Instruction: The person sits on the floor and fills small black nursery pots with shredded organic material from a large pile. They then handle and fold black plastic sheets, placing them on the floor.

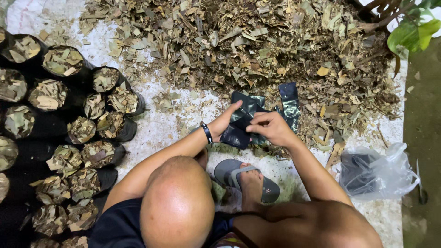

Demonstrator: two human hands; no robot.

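Head view: I see my left hand (223, 123) and right hand (271, 127) meeting on a small empty black plastic bag (240, 120), each grip pinching its edge, held just above the floor in front of the grey sandal (239, 172). Beyond lies a heap of dry shredded leaves (257, 43). Filled black bags (69, 119) stand packed at my left; a clear plastic bag (379, 172) lies at my right.

A small, flat black plastic bag (239, 124) sits between both hands at centre, another glossy black bag (289, 102) just beyond. A clear plastic bag (381, 172) holding dark bags lies right; leaf-filled black bags (69, 133) crowd the left.
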